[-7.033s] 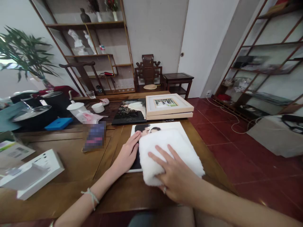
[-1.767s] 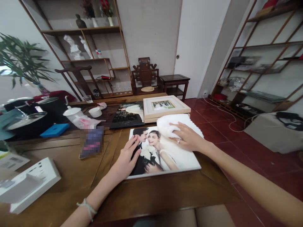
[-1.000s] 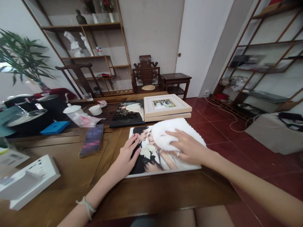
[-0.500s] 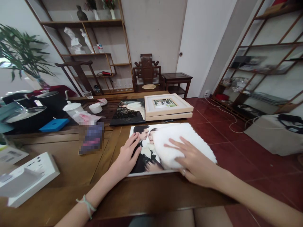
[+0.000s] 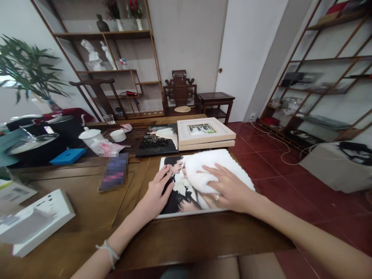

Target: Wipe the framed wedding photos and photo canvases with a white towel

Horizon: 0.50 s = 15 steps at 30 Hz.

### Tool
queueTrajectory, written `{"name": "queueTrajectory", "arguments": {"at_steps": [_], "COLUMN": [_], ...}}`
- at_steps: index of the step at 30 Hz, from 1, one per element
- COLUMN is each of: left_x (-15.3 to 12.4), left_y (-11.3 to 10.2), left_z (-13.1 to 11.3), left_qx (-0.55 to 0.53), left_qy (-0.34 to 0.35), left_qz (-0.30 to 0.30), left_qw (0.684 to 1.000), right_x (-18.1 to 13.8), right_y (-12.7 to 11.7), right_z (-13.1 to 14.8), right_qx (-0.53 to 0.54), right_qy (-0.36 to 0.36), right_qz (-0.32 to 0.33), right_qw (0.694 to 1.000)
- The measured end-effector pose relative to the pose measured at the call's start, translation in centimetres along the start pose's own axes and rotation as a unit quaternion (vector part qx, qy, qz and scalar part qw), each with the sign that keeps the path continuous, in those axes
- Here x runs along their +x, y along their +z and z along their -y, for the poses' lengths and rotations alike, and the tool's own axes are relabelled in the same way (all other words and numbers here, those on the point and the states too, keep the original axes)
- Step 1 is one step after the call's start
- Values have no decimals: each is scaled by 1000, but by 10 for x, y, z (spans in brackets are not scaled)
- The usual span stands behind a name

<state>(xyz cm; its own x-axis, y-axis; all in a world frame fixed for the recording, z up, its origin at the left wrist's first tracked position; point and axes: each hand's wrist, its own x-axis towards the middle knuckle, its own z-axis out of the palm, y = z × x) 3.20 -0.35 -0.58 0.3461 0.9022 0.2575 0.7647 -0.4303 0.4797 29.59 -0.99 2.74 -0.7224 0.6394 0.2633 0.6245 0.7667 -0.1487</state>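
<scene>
A photo panel with a printed picture of a couple lies flat on the wooden table in front of me. My left hand rests on its left part, fingers stretched out. On the panel's right half lies a fluffy white cloth, covering much of the picture there and hanging past the right edge. My right hand presses on the cloth with spread fingers, palm down; a ring shows on one finger. The lower right of the print is uncovered beneath this hand.
Behind the panel lie a dark photo panel and stacked light wood picture frames. To the left are a blue box, a white teapot, a white cup, black pots and a white tray-like box.
My right hand has slid the white cloth a little away from me and to the left, baring more of the print's lower right. My left hand stays on the panel.
</scene>
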Motion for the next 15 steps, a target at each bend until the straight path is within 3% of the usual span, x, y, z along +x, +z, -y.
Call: {"name": "queueTrajectory", "arguments": {"at_steps": [4,7,10,15], "left_x": [1,1,1,2], "left_y": [-1,-1,-1,0], "left_z": [0,0,-1,-1], "left_qx": [1,5,7,5], "left_qy": [0,-2,-9,-11], "left_qz": [3,4,6,5], "left_qw": [1000,1000,1000,1000], "right_x": [26,33,22,-27], "right_y": [4,7,7,0], "right_z": [-26,-30,-15,30], "right_qx": [-32,-33,-14,14], "right_qy": [38,64,56,6], "right_qz": [-21,-36,-36,5], "right_qw": [999,997,998,1000]}}
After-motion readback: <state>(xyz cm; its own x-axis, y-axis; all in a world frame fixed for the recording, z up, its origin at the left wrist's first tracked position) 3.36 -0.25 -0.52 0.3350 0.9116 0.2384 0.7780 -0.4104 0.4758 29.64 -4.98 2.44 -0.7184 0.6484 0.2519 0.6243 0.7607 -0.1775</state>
